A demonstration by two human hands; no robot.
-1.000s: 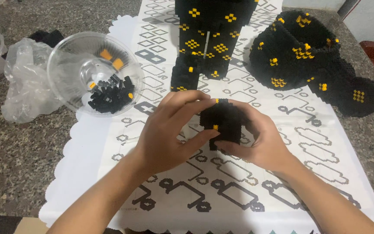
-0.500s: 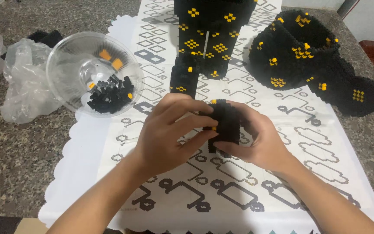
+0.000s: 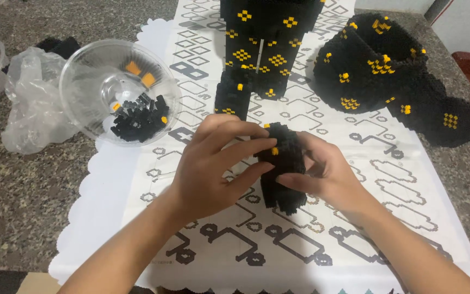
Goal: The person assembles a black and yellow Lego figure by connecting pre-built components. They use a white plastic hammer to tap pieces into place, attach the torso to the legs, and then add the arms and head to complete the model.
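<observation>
Black block piece (image 3: 283, 166) with a few yellow studs, held just above the printed sheet (image 3: 311, 239), low centre of the head view, between both hands. Left hand (image 3: 213, 163) wraps its left face, fingers curled over the top edge, thumb underneath — closed on the piece. Right hand (image 3: 325, 174) grips the right side, fingertips pressed to the front face, also closed on it. Step in hand, as judged: pressing or seating small bricks on this sub-assembly, with both hands squeezing toward each other. Next move likely calls for steady counter-pressure from the left hand while the right fingertips push squarely, so the stacked layers do not shear apart; a fresh brick would have to come from the bowl. Clear bowl (image 3: 121, 90) sits well apart at upper left, holding loose black bricks (image 3: 137, 117) and a few orange ones. Crumpled clear bag (image 3: 33, 103) lies beside it on the speckled counter (image 3: 23, 201). Tall black build (image 3: 262, 49) stands just behind the hands; a rounded black build (image 3: 387, 71) rests upper right on the sheet.
</observation>
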